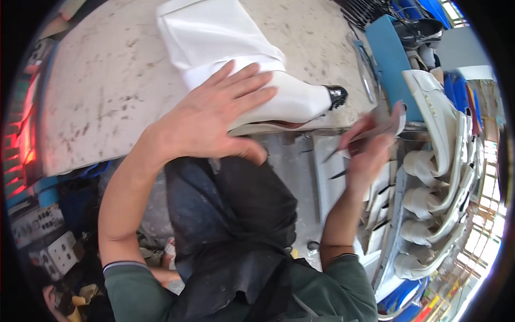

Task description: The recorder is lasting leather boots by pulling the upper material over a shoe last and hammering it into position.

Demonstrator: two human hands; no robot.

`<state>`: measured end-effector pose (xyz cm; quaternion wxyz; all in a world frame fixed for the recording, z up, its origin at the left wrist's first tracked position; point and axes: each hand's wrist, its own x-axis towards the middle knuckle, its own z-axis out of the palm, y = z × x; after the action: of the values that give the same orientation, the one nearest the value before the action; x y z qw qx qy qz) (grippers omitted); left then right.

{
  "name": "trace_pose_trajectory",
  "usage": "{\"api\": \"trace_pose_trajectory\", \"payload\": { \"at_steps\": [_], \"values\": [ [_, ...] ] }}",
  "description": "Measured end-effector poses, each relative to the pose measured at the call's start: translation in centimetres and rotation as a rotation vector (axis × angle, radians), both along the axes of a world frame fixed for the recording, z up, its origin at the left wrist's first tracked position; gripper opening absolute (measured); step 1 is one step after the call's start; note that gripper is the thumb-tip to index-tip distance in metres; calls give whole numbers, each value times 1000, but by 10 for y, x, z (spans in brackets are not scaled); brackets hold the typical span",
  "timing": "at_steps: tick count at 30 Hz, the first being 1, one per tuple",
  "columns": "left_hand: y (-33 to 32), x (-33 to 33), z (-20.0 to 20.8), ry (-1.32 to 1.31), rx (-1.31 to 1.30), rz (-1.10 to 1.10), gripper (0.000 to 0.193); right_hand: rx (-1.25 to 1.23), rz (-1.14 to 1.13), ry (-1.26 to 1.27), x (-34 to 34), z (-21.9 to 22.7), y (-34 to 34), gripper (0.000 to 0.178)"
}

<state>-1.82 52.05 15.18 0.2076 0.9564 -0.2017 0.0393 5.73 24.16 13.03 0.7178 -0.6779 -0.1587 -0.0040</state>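
A white boot [292, 96] lies on its side on the worktable [107, 80], its shaft stretching to the far left. A shiny black piece [337, 97] covers its right end. My left hand [220, 107] rests over the boot with fingers spread and thumb apart, gripping nothing. To the right of the table edge, my right hand [370, 147] is blurred and closed around a flat greyish piece [396, 119]. Thin dark points stick out on its left side; what they belong to is hard to tell.
On the right, a rack holds several white boots or boot parts [434, 123] in a row. A blue box [389, 53] and black shoes [418, 32] stand at the far right. A metal tool [365, 75] lies by the table's right edge. Electrical sockets [61, 252] sit lower left.
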Motion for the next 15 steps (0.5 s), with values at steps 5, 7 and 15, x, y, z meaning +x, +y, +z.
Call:
{"api": "trace_pose_trajectory", "payload": {
  "at_steps": [5,7,15],
  "values": [
    [34,-28,-15,-173,13,213,85,-683,399,-167,77,18,4,50],
    [43,-29,-22,-243,-188,159,81,-615,478,22,89,17,3,47],
    [10,-119,-37,-63,-548,111,86,-568,820,122,-102,-20,-55,87]
  ]
}}
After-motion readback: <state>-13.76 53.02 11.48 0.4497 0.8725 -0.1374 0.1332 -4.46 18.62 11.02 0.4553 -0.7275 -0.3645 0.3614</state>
